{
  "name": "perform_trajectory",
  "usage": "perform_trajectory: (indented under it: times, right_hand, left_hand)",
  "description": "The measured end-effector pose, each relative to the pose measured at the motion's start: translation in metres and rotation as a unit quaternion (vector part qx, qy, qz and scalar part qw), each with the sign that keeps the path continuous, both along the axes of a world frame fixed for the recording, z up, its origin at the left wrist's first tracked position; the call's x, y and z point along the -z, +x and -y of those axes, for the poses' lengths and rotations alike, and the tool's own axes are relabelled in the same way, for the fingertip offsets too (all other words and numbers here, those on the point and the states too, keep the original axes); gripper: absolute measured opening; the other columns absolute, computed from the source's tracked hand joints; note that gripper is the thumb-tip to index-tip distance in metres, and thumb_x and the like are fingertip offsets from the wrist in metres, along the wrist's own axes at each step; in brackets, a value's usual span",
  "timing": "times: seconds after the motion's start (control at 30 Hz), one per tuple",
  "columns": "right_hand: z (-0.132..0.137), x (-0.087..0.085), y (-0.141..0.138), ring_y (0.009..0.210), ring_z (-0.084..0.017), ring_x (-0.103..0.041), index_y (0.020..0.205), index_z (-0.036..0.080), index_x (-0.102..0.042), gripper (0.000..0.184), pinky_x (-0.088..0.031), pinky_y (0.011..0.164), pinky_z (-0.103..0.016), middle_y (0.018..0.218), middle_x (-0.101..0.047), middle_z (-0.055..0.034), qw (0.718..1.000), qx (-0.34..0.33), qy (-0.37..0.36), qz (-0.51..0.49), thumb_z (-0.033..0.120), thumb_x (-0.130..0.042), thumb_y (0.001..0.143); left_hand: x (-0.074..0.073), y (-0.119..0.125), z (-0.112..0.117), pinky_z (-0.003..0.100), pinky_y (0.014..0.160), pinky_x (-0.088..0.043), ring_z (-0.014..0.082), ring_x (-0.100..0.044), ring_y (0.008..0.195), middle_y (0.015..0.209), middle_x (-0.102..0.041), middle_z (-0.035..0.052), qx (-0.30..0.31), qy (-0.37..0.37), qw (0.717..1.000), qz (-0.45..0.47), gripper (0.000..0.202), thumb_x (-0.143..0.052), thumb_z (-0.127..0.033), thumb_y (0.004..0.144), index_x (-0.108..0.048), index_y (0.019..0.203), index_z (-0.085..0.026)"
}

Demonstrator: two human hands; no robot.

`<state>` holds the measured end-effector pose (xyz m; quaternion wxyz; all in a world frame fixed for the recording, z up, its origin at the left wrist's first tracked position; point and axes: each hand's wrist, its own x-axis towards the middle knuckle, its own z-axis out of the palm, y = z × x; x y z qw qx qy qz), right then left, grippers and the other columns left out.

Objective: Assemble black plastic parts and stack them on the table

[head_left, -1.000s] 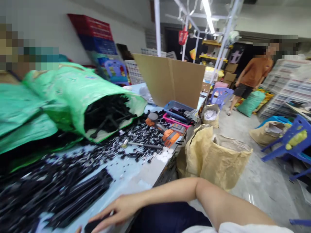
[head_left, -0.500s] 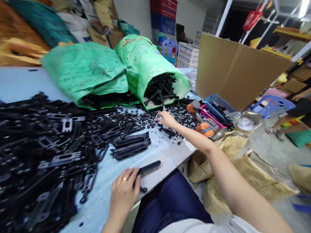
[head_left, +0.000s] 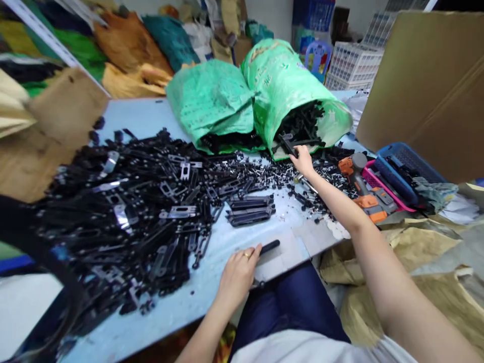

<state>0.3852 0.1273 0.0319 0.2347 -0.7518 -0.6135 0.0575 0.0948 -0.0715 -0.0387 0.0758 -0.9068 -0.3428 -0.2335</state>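
My left hand (head_left: 238, 275) lies on the light blue table (head_left: 212, 297) near its front edge, fingers curled over a flat black plastic bar (head_left: 269, 246). My right hand (head_left: 302, 160) reaches far across to the mouth of a green sack (head_left: 282, 83) full of black parts and pinches a black plastic part (head_left: 286, 145) there. A small neat stack of black bars (head_left: 249, 209) lies between the two hands. Small black bits and screws (head_left: 264, 174) are scattered under my right forearm.
A big heap of black plastic strips (head_left: 128, 212) covers the table's left. A second green sack (head_left: 209, 101) lies beside the first. An orange cordless drill (head_left: 363, 186), a pink tray and a blue basket (head_left: 404, 166) stand at right, with cardboard (head_left: 427, 85) behind and yellowish bags (head_left: 423, 252) below.
My right hand has reached further, from the scattered small bits up to the sack's mouth, and closed on a black part. The view has swung left; my left hand stays on the bar.
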Motion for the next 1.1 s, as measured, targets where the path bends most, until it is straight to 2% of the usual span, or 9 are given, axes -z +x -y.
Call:
perform_trajectory:
  times: [0.07,0.1,0.17,0.23,0.33,0.47,0.57,0.8,1.1]
  right_hand:
    - [0.051,0.003,-0.007,0.097,-0.019,-0.051,0.11,0.009,-0.054,0.029,-0.038,0.084,-0.027,0.106,-0.053,-0.0113,0.984,-0.176,0.008,-0.004,0.024,-0.053,0.085]
    - [0.081,0.003,-0.01,0.094,-0.018,-0.052,0.109,0.01,-0.055,0.029,-0.038,0.082,-0.026,0.103,-0.055,-0.0097,0.961,-0.276,-0.008,-0.006,0.026,-0.054,0.085]
    - [0.139,0.005,-0.017,0.084,-0.015,-0.055,0.104,0.014,-0.057,0.028,-0.038,0.072,-0.022,0.095,-0.059,-0.0055,0.885,-0.457,-0.09,0.006,0.035,-0.055,0.086]
    - [0.185,0.008,-0.026,0.075,-0.014,-0.056,0.099,0.015,-0.059,0.031,-0.034,0.062,-0.022,0.089,-0.06,-0.0041,0.838,-0.514,-0.167,0.07,0.042,-0.054,0.086]
    - [0.218,0.017,-0.042,0.074,-0.015,-0.057,0.099,0.013,-0.058,0.035,-0.029,0.057,-0.024,0.089,-0.06,-0.0057,0.829,-0.473,-0.243,0.176,0.045,-0.048,0.089]
    - [0.218,0.02,-0.055,0.079,-0.016,-0.058,0.104,0.016,-0.057,0.035,-0.024,0.055,-0.026,0.092,-0.059,-0.0053,0.84,-0.405,-0.286,0.221,0.046,-0.044,0.091]
    - [0.22,0.013,-0.058,0.079,-0.016,-0.058,0.104,0.016,-0.057,0.035,-0.021,0.053,-0.026,0.091,-0.059,-0.0054,0.846,-0.384,-0.288,0.23,0.047,-0.043,0.091]
    - [0.231,0.005,-0.059,0.078,-0.016,-0.058,0.104,0.018,-0.056,0.038,-0.02,0.052,-0.027,0.09,-0.059,-0.0042,0.848,-0.373,-0.302,0.225,0.05,-0.04,0.092]
    - [0.232,-0.007,-0.065,0.085,-0.02,-0.056,0.107,0.017,-0.053,0.036,-0.03,0.06,-0.028,0.093,-0.056,-0.0081,0.844,-0.365,-0.252,0.302,0.044,-0.031,0.096]
  left_hand:
    - [0.004,-0.005,0.003,0.026,0.06,-0.043,0.0155,-0.054,0.067,0.082,-0.061,0.0076,-0.011,-0.014,1.0,0.007,0.031,-0.033,-0.007,0.086,-0.057,0.106,-0.009]
    - [0.007,-0.007,0.004,0.027,0.062,-0.043,0.0159,-0.054,0.069,0.084,-0.061,0.0082,-0.016,-0.032,0.999,0.008,0.031,-0.033,-0.008,0.087,-0.057,0.107,-0.009]
    - [0.012,-0.006,0.006,0.029,0.07,-0.045,0.0178,-0.056,0.08,0.093,-0.061,0.0103,-0.03,-0.094,0.995,0.002,0.032,-0.033,-0.014,0.089,-0.056,0.11,-0.01]
    - [0.011,0.001,0.006,0.033,0.08,-0.044,0.0204,-0.054,0.093,0.104,-0.059,0.012,-0.046,-0.181,0.982,-0.01,0.035,-0.031,-0.022,0.091,-0.053,0.115,-0.01]
    - [-0.003,0.019,0.001,0.038,0.087,-0.04,0.0244,-0.05,0.105,0.111,-0.055,0.0134,-0.06,-0.301,0.95,-0.057,0.041,-0.032,-0.033,0.092,-0.047,0.123,-0.01]
    - [-0.023,0.037,-0.003,0.041,0.087,-0.038,0.0292,-0.047,0.105,0.11,-0.053,0.0134,-0.055,-0.369,0.922,-0.105,0.063,-0.052,-0.059,0.077,-0.047,0.119,-0.012]
    - [-0.025,0.038,-0.003,0.04,0.087,-0.037,0.029,-0.048,0.103,0.107,-0.054,0.0122,-0.046,-0.366,0.924,-0.096,0.068,-0.06,-0.064,0.067,-0.049,0.111,-0.013]
    - [-0.018,0.032,-0.004,0.04,0.09,-0.036,0.028,-0.05,0.101,0.108,-0.055,0.0102,-0.014,-0.354,0.933,-0.058,0.067,-0.065,-0.063,0.061,-0.049,0.104,-0.014]
    - [0.005,0.025,0.0,0.029,0.067,-0.044,0.021,-0.059,0.081,0.085,-0.059,0.0071,-0.005,-0.234,0.972,0.022,0.046,-0.056,-0.056,0.075,-0.05,0.095,-0.014]
